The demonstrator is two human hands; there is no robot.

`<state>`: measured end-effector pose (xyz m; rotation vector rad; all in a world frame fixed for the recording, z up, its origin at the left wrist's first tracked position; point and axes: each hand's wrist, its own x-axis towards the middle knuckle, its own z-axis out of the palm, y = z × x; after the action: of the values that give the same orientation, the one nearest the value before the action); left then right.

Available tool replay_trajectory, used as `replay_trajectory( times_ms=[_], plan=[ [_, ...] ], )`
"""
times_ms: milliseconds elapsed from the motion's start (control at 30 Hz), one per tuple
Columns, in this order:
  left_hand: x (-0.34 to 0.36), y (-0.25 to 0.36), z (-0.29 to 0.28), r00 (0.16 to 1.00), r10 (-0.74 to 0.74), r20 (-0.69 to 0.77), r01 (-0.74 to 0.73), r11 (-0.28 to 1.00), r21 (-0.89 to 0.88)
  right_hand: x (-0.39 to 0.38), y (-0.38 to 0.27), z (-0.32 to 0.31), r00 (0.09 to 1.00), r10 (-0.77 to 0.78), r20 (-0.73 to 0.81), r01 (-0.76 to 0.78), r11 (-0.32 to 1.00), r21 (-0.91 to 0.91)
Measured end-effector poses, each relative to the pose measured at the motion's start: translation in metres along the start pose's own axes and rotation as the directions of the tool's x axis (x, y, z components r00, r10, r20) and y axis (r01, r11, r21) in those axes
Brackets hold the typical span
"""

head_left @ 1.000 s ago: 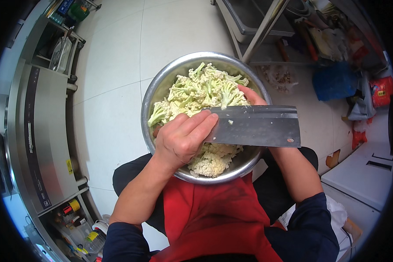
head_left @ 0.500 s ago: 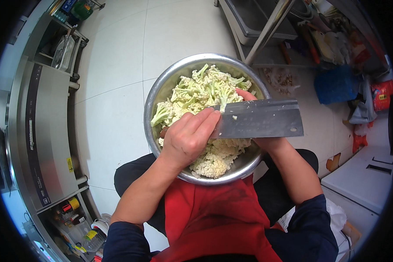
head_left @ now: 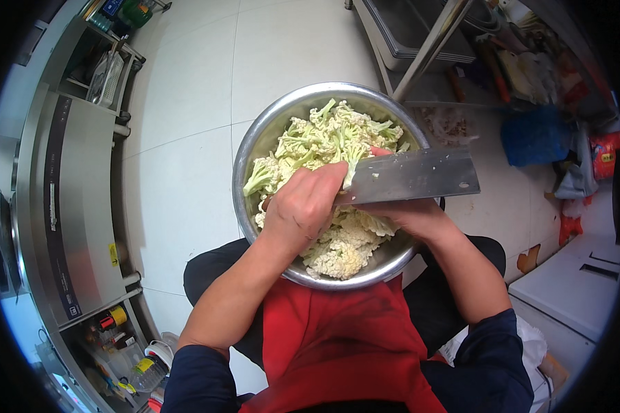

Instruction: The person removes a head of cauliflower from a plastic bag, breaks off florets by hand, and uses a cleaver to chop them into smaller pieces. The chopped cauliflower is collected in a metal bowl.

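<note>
A wide steel bowl (head_left: 249,135) full of cut cauliflower florets (head_left: 317,141) rests at my lap. My left hand (head_left: 303,204) is closed round the brown handle of a cleaver (head_left: 420,175), its fingers up against the blade's near end. The broad blade points right across the bowl and past its rim. A pale green floret (head_left: 355,160) stands at the blade by my left fingertips. Under the blade, my right hand (head_left: 413,215) curls around a piece of cauliflower that is mostly hidden; one fingertip shows beyond the blade. A larger cauliflower chunk (head_left: 341,256) lies in the near part of the bowl.
Stainless cabinets (head_left: 93,206) line the left side, with bottles (head_left: 145,375) on a low shelf. A metal rack (head_left: 430,51) with trays stands at the far right. A blue bin (head_left: 536,136) and a white appliance (head_left: 565,279) are on the right. Pale tiles (head_left: 179,186) cover the floor.
The cleaver blade has tilted, its right end rising slightly. My left hand has turned, its fingers now curled more tightly by the floret. The view has shifted a little.
</note>
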<state>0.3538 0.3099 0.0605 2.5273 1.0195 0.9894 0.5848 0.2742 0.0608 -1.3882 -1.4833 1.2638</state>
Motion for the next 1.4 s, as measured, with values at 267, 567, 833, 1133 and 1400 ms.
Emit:
replay_trajectory(
  times_ms=[267,567,833,1133,1400],
  plan=[
    [0.004,-0.007,-0.002,0.998,-0.063,0.027,0.065,0.992,-0.104,0.003,-0.011,-0.011,0.979,0.168,0.117,-0.186,0.97,0.158],
    [0.018,-0.016,-0.028,0.74,-0.623,0.252,0.661,0.605,-0.444,0.008,-0.025,-0.028,0.931,0.21,0.299,-0.256,0.959,0.125],
    [0.008,-0.017,-0.015,0.964,-0.252,-0.085,0.25,0.968,-0.028,0.013,-0.014,-0.023,0.974,0.221,0.058,-0.227,0.923,0.311],
    [0.002,0.003,-0.014,0.975,0.193,-0.106,-0.198,0.98,-0.036,0.016,0.002,-0.025,0.983,0.182,-0.015,-0.154,0.869,0.47],
    [0.001,0.008,-0.012,0.98,0.163,-0.113,-0.171,0.983,-0.06,0.013,-0.002,-0.021,0.972,0.236,-0.015,-0.185,0.799,0.572]
  ],
)
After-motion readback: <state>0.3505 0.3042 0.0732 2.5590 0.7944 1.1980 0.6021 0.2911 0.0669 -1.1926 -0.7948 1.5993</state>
